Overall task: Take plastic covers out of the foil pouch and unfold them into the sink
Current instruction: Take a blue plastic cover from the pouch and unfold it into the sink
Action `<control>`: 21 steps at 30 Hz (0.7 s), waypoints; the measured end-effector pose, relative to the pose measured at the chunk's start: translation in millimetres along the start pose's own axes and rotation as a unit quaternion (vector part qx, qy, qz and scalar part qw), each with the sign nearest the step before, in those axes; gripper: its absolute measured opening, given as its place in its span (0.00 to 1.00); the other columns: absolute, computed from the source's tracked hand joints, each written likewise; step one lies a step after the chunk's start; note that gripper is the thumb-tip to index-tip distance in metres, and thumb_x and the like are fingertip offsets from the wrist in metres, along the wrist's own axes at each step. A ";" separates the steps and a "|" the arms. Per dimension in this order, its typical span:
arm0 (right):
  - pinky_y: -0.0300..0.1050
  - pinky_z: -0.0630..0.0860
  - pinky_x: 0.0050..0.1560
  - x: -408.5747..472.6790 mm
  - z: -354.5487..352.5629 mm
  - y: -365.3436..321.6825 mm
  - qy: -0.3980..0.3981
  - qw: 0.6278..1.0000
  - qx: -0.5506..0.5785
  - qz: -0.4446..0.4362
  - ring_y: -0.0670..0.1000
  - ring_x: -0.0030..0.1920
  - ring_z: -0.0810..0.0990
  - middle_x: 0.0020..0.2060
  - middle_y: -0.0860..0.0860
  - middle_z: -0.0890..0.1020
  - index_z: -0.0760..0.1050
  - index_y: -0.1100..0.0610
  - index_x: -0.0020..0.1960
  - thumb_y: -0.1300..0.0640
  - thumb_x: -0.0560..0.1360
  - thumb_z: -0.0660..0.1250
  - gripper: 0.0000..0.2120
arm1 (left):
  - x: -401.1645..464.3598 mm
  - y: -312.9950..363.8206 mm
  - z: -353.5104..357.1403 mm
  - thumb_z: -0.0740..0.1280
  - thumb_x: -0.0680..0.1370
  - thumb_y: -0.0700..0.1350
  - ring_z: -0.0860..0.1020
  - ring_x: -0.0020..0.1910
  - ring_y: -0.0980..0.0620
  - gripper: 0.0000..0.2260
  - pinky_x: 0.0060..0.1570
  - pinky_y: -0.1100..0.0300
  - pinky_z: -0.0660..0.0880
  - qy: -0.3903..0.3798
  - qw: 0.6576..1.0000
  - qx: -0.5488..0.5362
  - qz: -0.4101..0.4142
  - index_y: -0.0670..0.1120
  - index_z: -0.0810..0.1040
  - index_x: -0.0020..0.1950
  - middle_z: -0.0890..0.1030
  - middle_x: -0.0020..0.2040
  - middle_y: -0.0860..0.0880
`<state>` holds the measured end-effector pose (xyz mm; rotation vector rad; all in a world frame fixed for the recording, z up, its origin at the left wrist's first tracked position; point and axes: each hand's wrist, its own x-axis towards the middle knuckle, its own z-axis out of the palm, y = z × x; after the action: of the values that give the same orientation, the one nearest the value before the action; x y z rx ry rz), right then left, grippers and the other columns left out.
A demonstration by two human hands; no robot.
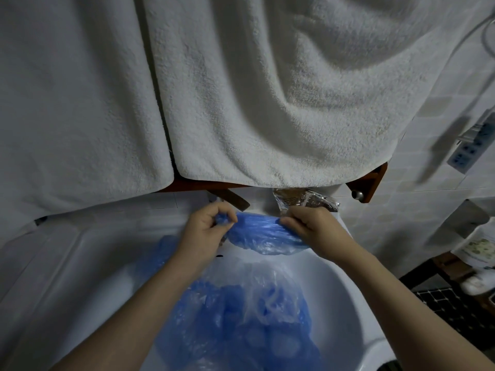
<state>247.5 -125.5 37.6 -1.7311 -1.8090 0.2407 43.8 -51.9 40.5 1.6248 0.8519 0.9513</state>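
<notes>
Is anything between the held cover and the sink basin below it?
Nothing solid. Both the left hand and right hand hold the blue cover over the sink. Below it lie only earlier covers already in the basin.

No legible text, brand, number or sign anywhere. Power strip (471, 147) on the tiled wall at right: socket faces only, markings too blurred. Printed bag (479, 249) at right edge: green pattern, no readable lettering.

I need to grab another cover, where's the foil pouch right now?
Head view, right of centre: the foil pouch sits behind the sink, under the white towel, just beyond the right hand.
</notes>
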 end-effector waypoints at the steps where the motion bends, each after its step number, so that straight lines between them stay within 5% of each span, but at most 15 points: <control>1: 0.44 0.68 0.36 -0.3 -2.6 0.4 -0.006 0.999 0.044 0.014 0.48 0.30 0.72 0.30 0.53 0.77 0.75 0.58 0.42 0.55 0.78 0.63 0.08 | 0.6 -0.2 -0.2 0.59 0.75 0.27 0.70 0.35 0.50 0.21 0.30 0.72 0.66 -0.006 1.000 0.011 0.000 0.49 0.77 0.32 0.77 0.33 0.50; 4: 0.34 0.64 0.32 0.7 -5.1 0.4 0.009 0.991 0.133 0.027 0.43 0.28 0.66 0.27 0.45 0.74 0.68 0.49 0.44 0.62 0.78 0.61 0.09 | 6.1 0.5 2.6 0.58 0.77 0.30 0.70 0.39 0.48 0.21 0.31 0.70 0.66 0.008 1.000 0.008 -0.024 0.50 0.80 0.33 0.78 0.36 0.44; 7: 0.36 0.64 0.34 4.8 -6.3 1.0 0.005 0.994 0.109 0.019 0.44 0.30 0.66 0.28 0.44 0.73 0.66 0.47 0.42 0.66 0.77 0.59 0.14 | 11.0 4.8 8.4 0.62 0.77 0.37 0.72 0.35 0.51 0.14 0.30 0.69 0.67 0.051 0.996 -0.023 -0.065 0.46 0.79 0.33 0.77 0.38 0.42; 10: 0.41 0.65 0.35 7.2 -5.4 -0.3 -0.031 0.998 0.056 0.008 0.45 0.30 0.67 0.28 0.44 0.73 0.66 0.44 0.40 0.56 0.77 0.59 0.10 | 11.9 6.8 13.5 0.71 0.73 0.45 0.77 0.36 0.59 0.06 0.36 0.69 0.71 0.047 0.996 -0.017 -0.068 0.45 0.79 0.36 0.81 0.38 0.47; 16: 0.42 0.64 0.33 10.7 -9.4 1.8 -0.043 0.997 -0.059 -0.015 0.42 0.28 0.68 0.27 0.44 0.70 0.68 0.49 0.43 0.41 0.69 0.69 0.15 | 14.8 0.2 12.4 0.74 0.68 0.35 0.78 0.43 0.54 0.14 0.45 0.59 0.77 -0.025 0.996 0.010 -0.087 0.51 0.76 0.45 0.80 0.46 0.50; 21: 0.45 0.63 0.35 21.2 -15.0 0.4 -0.091 0.992 -0.082 -0.002 0.41 0.29 0.67 0.27 0.43 0.68 0.66 0.48 0.43 0.51 0.73 0.69 0.11 | 24.8 -3.0 8.6 0.71 0.72 0.35 0.74 0.35 0.57 0.09 0.32 0.72 0.69 -0.048 0.991 0.124 -0.015 0.48 0.77 0.45 0.77 0.40 0.52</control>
<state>256.9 -109.4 55.7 -1.8699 -2.0130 0.2613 62.1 -32.8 40.4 1.8485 0.9550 0.7612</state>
